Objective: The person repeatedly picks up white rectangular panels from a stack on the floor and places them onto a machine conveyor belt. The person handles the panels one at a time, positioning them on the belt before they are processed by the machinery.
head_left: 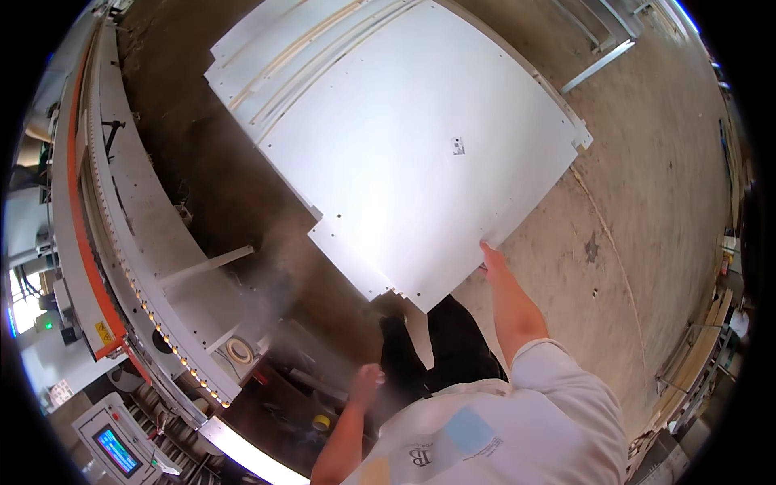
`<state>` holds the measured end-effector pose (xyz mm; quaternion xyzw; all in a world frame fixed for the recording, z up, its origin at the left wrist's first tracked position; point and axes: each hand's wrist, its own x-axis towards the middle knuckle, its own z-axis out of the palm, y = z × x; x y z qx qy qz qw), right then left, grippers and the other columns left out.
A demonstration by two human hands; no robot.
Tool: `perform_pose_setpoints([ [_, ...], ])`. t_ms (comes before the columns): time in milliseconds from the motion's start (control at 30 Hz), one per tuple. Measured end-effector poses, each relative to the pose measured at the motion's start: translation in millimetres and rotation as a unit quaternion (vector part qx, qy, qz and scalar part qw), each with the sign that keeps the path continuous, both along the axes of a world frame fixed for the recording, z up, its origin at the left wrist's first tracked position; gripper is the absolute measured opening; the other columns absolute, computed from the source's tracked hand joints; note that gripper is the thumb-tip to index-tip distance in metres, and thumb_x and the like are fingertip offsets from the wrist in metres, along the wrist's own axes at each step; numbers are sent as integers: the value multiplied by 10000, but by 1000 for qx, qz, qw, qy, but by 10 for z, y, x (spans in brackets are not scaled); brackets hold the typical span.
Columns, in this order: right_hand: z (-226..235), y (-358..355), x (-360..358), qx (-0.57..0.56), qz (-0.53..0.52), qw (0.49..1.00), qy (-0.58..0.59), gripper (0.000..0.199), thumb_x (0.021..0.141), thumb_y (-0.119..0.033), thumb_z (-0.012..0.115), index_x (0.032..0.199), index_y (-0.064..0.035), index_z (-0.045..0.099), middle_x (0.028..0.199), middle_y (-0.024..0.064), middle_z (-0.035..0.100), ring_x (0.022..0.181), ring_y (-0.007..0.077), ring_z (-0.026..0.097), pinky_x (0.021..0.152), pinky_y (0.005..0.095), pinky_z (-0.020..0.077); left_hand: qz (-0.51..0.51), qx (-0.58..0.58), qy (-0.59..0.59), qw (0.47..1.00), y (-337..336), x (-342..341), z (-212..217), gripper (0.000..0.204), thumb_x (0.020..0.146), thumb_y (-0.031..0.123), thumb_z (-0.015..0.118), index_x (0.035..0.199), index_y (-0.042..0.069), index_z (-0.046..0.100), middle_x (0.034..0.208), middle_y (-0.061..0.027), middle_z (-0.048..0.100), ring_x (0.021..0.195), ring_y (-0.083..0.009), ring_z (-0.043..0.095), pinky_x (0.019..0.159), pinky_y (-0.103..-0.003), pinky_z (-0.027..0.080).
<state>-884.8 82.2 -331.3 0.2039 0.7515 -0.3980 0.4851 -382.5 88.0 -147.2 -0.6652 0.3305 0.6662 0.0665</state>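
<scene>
shirt (558,404), panel (420,153) ahead, machine (149,234) leftward

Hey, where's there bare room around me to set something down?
Concrete floor lies open between the white panel and the board rack at far right. The panel's face is mostly bare too, around its small label and beyond your right hand. It's crowded at lower left, around the control box.

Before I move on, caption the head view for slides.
Right hand holding a large white board by its edge, left hand apart from it, long machine at left.
</scene>
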Motion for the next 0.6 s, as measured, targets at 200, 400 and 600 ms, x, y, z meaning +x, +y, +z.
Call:
perform_pose_setpoints([
  [200, 38, 102, -15, -12, 7, 1000, -6, 598, 914, -491, 672, 1316, -71, 529, 1205, 102, 649, 1067, 273, 658, 892, 459, 553, -11, -55, 13, 998, -821, -581, -351, 288, 994, 304, 588, 1122, 48, 620, 921, -67, 673, 729, -116, 622, 612, -249, 473],
  [400, 485, 123, 378, -88, 23, 996, -24, 645, 927, -448, 677, 1404, -86, 438, 1290, 109, 600, 1087, 268, 653, 941, 475, 546, 58, -51, 7, 997, -1383, -948, -1064, 464, 1013, 427, 536, 1303, 66, 542, 1203, -81, 644, 971, -139, 638, 717, -312, 488],
  [600, 957, -161, 837, -150, 26, 987, -58, 620, 929, -411, 694, 1373, -56, 448, 1290, 114, 582, 1128, 263, 625, 958, 473, 538, 362, 13, 98, 927, -1569, -1427, -914, 694, 1013, 571, 445, 1479, 57, 410, 1470, -70, 489, 1302, -232, 506, 1086, -391, 409],
])
